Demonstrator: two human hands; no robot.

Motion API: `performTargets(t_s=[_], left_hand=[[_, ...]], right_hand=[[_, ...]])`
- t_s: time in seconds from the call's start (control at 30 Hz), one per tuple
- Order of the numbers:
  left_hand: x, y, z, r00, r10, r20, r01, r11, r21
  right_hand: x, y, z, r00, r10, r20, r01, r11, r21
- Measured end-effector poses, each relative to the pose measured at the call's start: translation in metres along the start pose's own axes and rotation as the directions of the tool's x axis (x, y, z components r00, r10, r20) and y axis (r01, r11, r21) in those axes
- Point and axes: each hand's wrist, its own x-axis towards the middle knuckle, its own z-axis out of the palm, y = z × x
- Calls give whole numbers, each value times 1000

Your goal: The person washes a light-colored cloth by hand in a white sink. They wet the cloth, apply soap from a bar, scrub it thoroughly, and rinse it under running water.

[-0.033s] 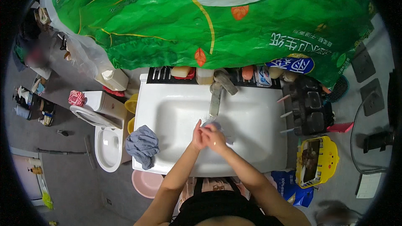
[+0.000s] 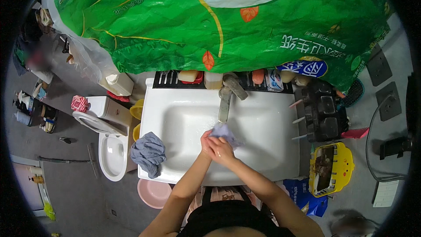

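Note:
Below the spout of the grey faucet (image 2: 224, 104), a wet pale purple cloth (image 2: 224, 132) sticks out beyond my fingers. My left hand (image 2: 205, 142) and my right hand (image 2: 222, 150) are pressed together over the white sink (image 2: 267, 145), closed on this cloth. The right hand lies over part of the left, so some left fingers are hidden. A crumpled grey-blue cloth (image 2: 149, 153) rests on the sink's left rim, apart from both hands.
Behind the faucet, a black slatted shelf (image 2: 165, 80) holds soap and bottles. A large green plastic package (image 2: 166, 30) hangs over the far side. Black trays (image 2: 322, 112) and a yellow basket (image 2: 346, 177) stand right. A toilet (image 2: 115, 153) and pink basin (image 2: 154, 194) are left.
The purple cloth, mostly hidden before, now shows beyond my fingers toward the faucet. My hands have gone from palms meeting above the sink to clasping the cloth.

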Motion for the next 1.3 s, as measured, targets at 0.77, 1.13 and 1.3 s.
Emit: performTargets(t_s=[0.77, 1.13, 1.3], left_hand=[[-34, 27, -2, 758, 562, -331, 101, 400, 911], [36, -3, -52, 978, 206, -32, -207, 977, -56], [35, -9, -14, 922, 303, -239, -292, 953, 81]], right_hand=[[-2, 79, 56, 546, 521, 656, -385, -539, 749], [-1, 50, 19, 661, 480, 576, -218, -613, 760], [-4, 74, 11, 346, 595, 726, -515, -526, 677]])
